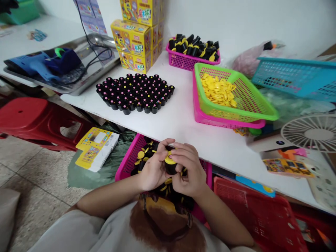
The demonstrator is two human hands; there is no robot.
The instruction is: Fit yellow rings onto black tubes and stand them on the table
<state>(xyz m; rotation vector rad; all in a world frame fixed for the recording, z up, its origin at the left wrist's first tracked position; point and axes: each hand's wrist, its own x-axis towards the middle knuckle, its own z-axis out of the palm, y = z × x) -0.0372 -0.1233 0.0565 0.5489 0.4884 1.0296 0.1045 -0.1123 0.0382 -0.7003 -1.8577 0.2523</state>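
Between my two hands is a small black cup with a yellow ring (170,167) at its top, held over my lap. My left hand (153,168) closes round its left side, thumb and fingers near the yellow rim. On the other side, my right hand (190,168) curls its fingers over the rim and against the cup's side. Part of the cup is hidden by the fingers. Below both hands lies a pink basket (128,159) with several black and yellow cups in it.
On the white table (173,119) stand many black cups (136,92) with coloured dots. Behind are yellow boxes (135,45) and a pink basket of cups (194,63). A green basket (249,94) holds yellow rings (217,91). A fan (312,133) lies right; a metal tray (91,70) sits left.
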